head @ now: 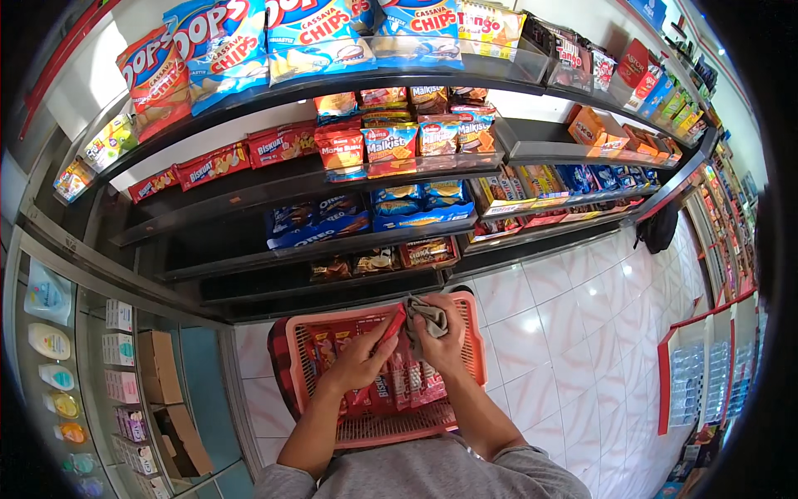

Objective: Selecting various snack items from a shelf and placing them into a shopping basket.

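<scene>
A pink plastic basket (480, 349) sits in front of me, holding red biscuit packs (383, 390) laid side by side. My left hand (363, 360) is over the basket, shut on a narrow red biscuit pack (393, 325) that is tilted upward. Close beside it on the right, my right hand (444, 334) grips a crumpled grey-green cloth (427, 315) near the pack's upper end. Whether the cloth touches the pack is hard to tell.
Black shelves with clear front lips (430, 166) stand ahead, bearing chips, red biscuit packs (215, 165) and boxed snacks. A glass cabinet with bottles (50, 341) and cartons (159, 368) is at the left. White tiled floor (561, 349) and bottled water (686, 374) lie to the right.
</scene>
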Demonstrator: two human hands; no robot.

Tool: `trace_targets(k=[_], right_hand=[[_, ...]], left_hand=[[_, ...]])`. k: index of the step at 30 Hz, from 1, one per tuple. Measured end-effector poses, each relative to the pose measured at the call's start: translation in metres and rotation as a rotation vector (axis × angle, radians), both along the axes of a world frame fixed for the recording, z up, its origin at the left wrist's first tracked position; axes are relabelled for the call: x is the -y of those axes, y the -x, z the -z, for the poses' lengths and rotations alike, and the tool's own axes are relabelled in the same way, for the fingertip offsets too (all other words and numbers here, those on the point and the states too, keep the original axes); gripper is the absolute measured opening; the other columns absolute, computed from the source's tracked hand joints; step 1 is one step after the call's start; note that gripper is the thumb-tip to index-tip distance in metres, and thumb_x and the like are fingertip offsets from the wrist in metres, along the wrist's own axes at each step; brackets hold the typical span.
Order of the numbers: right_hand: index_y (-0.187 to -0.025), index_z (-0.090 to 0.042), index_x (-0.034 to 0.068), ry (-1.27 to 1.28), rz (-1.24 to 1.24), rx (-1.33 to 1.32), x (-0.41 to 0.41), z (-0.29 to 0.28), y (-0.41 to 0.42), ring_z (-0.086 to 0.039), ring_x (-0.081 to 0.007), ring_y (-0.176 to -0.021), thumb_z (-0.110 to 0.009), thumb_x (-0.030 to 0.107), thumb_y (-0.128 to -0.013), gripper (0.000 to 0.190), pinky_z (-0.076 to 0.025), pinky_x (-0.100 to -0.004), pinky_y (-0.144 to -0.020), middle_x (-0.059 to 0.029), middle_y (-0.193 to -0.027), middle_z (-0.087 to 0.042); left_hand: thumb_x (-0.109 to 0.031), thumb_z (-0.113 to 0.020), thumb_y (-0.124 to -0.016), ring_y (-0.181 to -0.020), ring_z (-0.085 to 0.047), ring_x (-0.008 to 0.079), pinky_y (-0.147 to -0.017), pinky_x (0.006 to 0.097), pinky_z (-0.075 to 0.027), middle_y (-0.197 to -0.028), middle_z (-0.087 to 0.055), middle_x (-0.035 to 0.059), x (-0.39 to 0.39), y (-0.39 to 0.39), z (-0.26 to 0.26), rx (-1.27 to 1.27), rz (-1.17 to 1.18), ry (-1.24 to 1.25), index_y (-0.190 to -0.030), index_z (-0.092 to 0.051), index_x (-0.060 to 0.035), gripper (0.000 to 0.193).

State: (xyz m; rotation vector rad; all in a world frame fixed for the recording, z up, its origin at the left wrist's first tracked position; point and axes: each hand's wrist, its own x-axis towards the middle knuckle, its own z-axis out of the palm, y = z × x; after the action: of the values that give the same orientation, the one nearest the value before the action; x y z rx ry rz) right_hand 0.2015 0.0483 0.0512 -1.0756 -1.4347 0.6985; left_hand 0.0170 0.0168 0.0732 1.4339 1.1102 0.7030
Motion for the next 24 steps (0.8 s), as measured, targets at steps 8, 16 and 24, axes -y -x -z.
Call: trace_targets(k=[8,16,24], right_hand=[[-0.104,-0.061,0.002,-0.114,-0.173,0.032,0.011,-0.012,0.012,-0.064,-0.0321,-0.090,-0.075,0.005,-0.075,0.033,-0.052,-0.0379,-0.079,-0.0156,-0.102,-0.063],[-0.101,-0.064,0.002,-0.095,-0.451,-0.008,0.019,-0.015,0.018,-0.065,-0.0317,-0.092,-0.073,-0.001,-0.069,0.034,-0.053,-0.0365,-0.081,-0.0166,-0.100,-0.063],[-0.103,-0.066,0.002,0.039,-0.855,0.040,0.017,-0.019,0.016,-0.065,-0.0327,-0.093,-0.073,0.008,-0.068,0.037,-0.052,-0.0394,-0.081,-0.0160,-0.099,-0.065]], left_hand=[[-0.032,-0.044,-0.103,-0.074,-0.055,0.0143,-0.069,0.0304,-0.043,-0.082,-0.060,0.0064,-0.002,-0.008,0.007,0.138,-0.321,-0.203,-0.131,-0.051,-0.0031,0.041],[-0.029,-0.042,-0.104,-0.077,-0.058,0.0155,-0.071,0.0295,-0.045,-0.085,-0.064,0.0084,-0.002,-0.017,-0.001,0.206,-0.550,-0.281,-0.113,-0.059,-0.0005,0.034],[-0.039,-0.040,-0.104,-0.069,-0.064,0.0156,-0.063,0.0300,-0.055,-0.085,-0.065,0.0090,-0.030,0.003,-0.015,0.423,-0.831,-0.119,-0.111,-0.054,-0.0013,0.041]])
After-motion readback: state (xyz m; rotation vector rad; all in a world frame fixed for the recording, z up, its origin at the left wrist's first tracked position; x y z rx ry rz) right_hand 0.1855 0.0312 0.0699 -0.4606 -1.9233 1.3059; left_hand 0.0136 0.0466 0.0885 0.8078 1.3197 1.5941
